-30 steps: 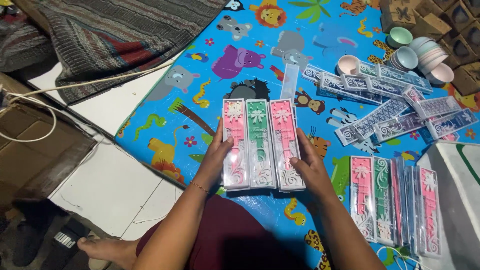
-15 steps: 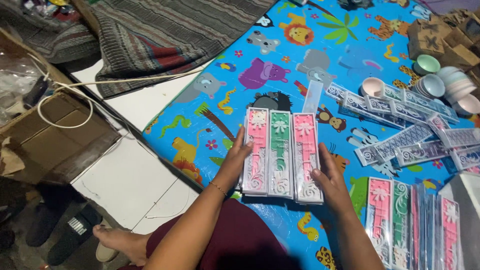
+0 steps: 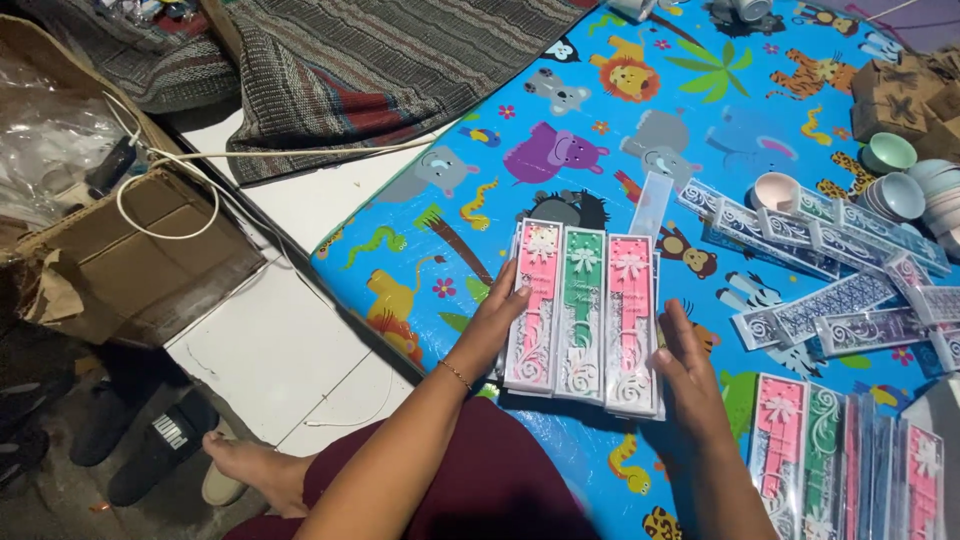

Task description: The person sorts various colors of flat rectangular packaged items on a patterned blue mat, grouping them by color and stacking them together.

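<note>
Underneath, bright animal-print play mat (image 3: 640,110) over white tiled floor (image 3: 290,350).

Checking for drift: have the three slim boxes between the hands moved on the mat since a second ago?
No. The three slim boxes remain just below the mat's black gorilla print, with left hand and right hand flanking; only the camera shifted.
</note>
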